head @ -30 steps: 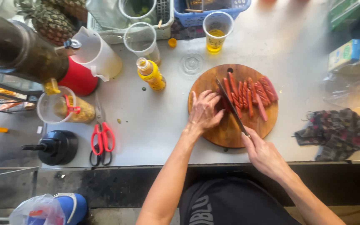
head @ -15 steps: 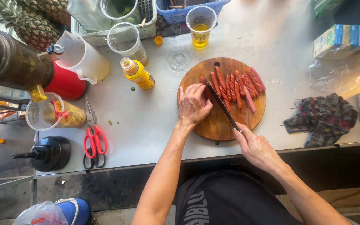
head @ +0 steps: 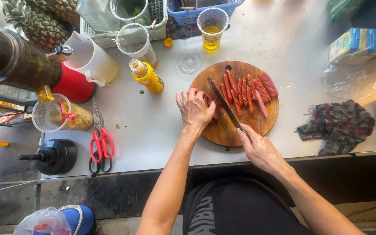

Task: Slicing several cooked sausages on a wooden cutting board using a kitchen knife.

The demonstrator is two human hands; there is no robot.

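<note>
knife [head: 223, 103] in right hand [head: 260, 150] | blade points up-left, away from person

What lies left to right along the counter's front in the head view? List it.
Black lid with a knob → red-handled scissors → left hand → round wooden cutting board → dark patterned cloth.

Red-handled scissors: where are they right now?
In the head view, the red-handled scissors lie flat on the grey table, left of the left hand, between the black lid and the yellow bottle.
</note>
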